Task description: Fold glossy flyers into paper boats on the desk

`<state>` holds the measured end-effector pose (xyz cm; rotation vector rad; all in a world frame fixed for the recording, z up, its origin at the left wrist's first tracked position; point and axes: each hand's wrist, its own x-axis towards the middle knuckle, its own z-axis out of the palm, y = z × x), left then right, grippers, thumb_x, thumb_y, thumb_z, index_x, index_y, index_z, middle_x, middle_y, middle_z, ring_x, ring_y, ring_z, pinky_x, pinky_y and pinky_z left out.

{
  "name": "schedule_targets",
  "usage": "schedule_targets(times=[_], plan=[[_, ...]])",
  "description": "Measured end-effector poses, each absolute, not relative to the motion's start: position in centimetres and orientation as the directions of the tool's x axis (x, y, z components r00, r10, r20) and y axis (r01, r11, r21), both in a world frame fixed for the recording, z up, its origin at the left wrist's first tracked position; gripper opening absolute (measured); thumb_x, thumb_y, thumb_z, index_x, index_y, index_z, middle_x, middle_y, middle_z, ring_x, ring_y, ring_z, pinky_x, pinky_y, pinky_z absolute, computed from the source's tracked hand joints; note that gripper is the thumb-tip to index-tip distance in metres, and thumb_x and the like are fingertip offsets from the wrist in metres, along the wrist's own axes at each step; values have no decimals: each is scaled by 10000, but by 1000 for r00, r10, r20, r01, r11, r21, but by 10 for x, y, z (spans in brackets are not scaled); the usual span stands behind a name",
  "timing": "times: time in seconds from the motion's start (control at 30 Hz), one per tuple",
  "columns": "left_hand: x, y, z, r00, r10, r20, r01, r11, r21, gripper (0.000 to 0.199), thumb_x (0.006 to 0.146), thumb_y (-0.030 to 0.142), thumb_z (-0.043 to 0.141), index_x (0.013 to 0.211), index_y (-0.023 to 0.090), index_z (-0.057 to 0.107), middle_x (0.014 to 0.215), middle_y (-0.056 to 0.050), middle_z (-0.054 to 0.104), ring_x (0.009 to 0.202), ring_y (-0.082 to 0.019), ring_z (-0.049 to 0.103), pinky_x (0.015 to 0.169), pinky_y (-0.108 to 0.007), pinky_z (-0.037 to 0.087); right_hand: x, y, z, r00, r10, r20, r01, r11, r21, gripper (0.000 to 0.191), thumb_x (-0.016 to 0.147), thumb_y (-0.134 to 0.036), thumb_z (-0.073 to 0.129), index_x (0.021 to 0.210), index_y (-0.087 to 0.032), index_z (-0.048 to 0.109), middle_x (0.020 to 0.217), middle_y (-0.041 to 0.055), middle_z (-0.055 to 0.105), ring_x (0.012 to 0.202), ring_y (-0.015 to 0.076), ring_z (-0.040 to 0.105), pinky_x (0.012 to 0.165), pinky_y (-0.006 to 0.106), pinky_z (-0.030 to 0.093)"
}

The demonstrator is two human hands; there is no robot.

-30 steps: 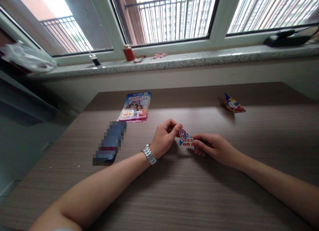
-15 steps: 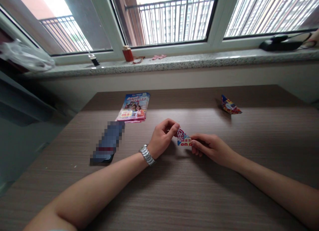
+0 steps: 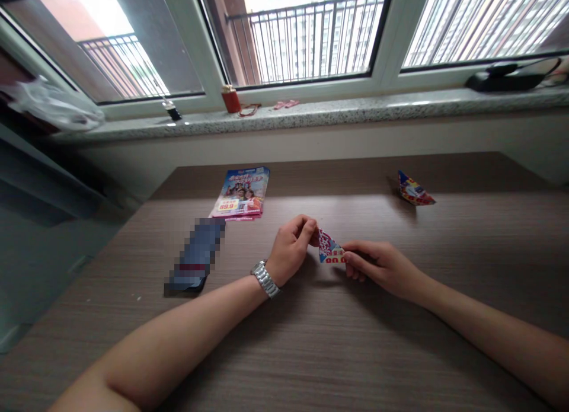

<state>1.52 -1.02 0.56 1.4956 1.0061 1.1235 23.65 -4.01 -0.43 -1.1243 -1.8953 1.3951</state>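
A small folded piece of printed paper, roughly triangular, is held just above the table between both hands. My left hand, with a silver watch at the wrist, pinches its upper left corner between thumb and fingers. At the right corner, my right hand grips the paper between thumb and forefinger, its other fingers curled below. Red and white lettering shows on the side facing me. The fingertips behind the paper are partly hidden.
On the brown table lie a stack of flyers, a phone with a blurred screen and a folded paper shape. The windowsill carries a red container and a black device.
The whole view has shifted slightly. The left fingers sit a little differently at the paper's corner; both hands keep hold of it.
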Motion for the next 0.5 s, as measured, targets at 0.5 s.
schedule_targets(times=[0.5], plan=[[15, -11, 9, 248, 944, 216, 107, -248, 963, 252, 911, 387, 631, 818, 156, 589, 738, 10, 605, 675, -107, 602, 653, -203, 499, 236, -40, -4, -511, 857, -64, 294, 105, -950, 325, 988, -456, 498, 1074, -175, 639, 763, 18, 671, 644, 126, 611, 617, 251, 510]])
